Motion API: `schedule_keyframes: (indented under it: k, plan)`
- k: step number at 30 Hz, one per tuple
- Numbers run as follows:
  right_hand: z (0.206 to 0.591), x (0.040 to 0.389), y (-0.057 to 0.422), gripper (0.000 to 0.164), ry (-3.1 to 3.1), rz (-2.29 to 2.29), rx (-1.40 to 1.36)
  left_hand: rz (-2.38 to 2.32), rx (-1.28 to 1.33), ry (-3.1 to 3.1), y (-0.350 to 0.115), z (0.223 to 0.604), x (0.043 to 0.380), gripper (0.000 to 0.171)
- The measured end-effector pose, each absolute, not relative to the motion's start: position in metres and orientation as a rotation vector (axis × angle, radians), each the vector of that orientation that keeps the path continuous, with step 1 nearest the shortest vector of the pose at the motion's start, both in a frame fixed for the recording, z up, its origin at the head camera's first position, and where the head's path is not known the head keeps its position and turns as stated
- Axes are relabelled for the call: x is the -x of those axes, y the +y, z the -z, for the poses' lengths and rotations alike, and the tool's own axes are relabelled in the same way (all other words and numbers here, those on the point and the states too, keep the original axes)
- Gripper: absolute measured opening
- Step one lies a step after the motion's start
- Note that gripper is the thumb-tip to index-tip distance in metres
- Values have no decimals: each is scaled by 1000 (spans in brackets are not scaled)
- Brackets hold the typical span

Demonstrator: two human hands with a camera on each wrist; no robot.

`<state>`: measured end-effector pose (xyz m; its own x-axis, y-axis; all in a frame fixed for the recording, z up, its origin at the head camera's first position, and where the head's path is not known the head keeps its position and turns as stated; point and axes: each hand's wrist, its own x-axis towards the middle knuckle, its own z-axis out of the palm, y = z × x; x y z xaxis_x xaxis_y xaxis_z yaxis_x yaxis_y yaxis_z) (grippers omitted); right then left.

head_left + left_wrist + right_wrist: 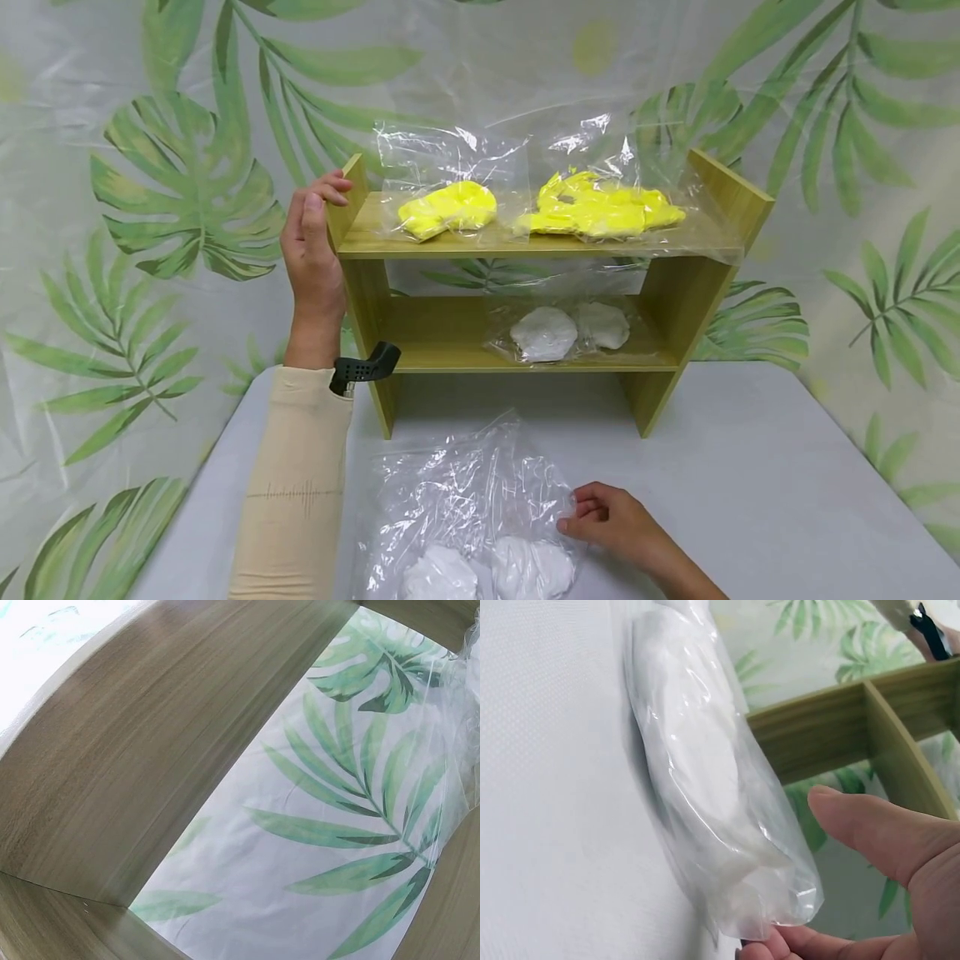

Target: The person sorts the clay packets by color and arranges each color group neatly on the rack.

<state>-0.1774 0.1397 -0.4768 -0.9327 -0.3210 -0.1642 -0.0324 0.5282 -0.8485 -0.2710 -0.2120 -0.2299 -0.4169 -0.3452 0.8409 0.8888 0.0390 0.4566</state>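
Observation:
My left hand [313, 250] is raised beside the wooden shelf [510, 367], its fingertips touching the upper left side panel. In the left wrist view the hand is out of sight. My right hand [618, 529] is low at the right edge of a clear plastic bag [442, 475] holding a white, clay-like lump [442, 575]. A second such lump [532, 568] lies beside it in clear plastic. In the right wrist view, the thumb [855, 825] stands apart from the bag while the other fingers [780, 945] touch its lower corner.
On the top board lie two clear bags with yellow lumps [450, 210] [600, 208]. The middle board bears bagged white lumps [543, 333] at its right. A white table [765, 483] carries the shelf. Behind hangs a leaf-patterned sheet [195, 333].

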Motion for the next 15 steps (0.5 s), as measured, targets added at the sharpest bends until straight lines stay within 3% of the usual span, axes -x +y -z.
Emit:
schedule_keyframes:
  k: [15]
  plan:
    - [482, 162, 125, 75, 2707, 1065, 422, 1595, 589, -1326, -212, 229, 271, 28]
